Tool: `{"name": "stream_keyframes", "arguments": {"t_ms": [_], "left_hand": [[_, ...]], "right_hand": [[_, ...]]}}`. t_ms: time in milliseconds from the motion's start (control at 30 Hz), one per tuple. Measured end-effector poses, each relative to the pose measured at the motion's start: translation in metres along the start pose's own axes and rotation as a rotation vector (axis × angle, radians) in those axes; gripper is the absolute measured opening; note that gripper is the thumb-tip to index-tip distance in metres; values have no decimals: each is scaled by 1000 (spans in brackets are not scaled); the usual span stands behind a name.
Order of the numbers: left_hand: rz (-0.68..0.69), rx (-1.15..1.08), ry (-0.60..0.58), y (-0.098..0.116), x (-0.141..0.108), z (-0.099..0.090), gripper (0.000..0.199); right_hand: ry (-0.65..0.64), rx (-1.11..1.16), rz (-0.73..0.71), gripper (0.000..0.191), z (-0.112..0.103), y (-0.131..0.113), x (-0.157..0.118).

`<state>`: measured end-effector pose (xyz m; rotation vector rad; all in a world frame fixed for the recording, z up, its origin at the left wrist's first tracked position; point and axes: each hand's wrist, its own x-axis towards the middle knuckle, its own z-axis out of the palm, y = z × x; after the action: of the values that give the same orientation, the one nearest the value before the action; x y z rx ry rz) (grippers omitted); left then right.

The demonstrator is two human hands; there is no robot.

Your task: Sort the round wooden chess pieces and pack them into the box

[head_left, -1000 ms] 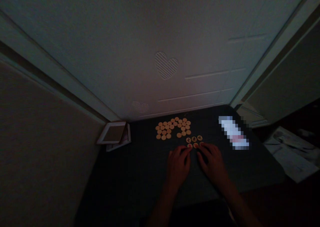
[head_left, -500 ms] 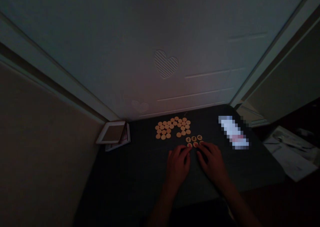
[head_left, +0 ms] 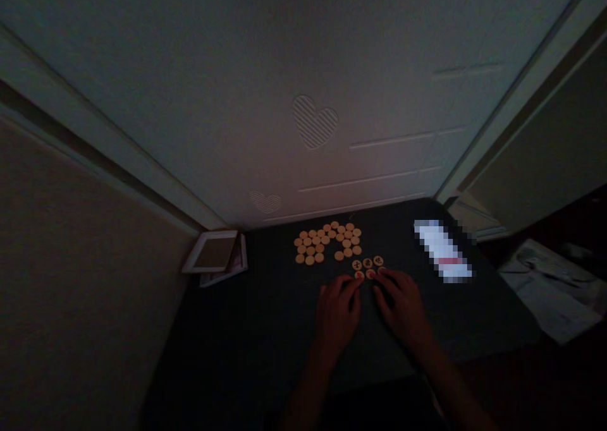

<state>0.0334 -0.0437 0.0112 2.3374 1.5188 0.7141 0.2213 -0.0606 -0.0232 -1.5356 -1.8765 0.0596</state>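
Note:
Several round wooden pieces (head_left: pixel 310 251) lie blank side up on the dark table (head_left: pixel 246 330), packed in an arch shape. In front of them are two short rows of marked pieces: the back row has three with dark characters (head_left: pixel 367 263), the front row has three with red marks (head_left: pixel 359 275). My left hand (head_left: pixel 337 311) rests palm down, its fingertips touching the leftmost red-marked piece. The fingers of my right hand (head_left: pixel 403 301) are spread, with tips on the middle and right red-marked pieces. Neither hand grips anything.
Stacked frame-like trays (head_left: pixel 213 252) sit at the table's back left corner. A blurred-out bright object (head_left: pixel 441 251) lies at the right. Behind the table stands a pale panel (head_left: pixel 227 102) with heart reliefs. Papers (head_left: pixel 554 292) lie beyond the right edge.

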Motion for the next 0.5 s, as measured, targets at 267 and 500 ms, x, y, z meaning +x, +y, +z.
{"name": "stream_keyframes", "arguments": {"t_ms": [267,500], "left_hand": [[-11,5,11,0,0,0,38],[-14,-21,-12,0,1,0,38]], "right_hand": [[-2,6,3,38,1,2,0],[-5,11,-1,38,2,3,-1]]}}
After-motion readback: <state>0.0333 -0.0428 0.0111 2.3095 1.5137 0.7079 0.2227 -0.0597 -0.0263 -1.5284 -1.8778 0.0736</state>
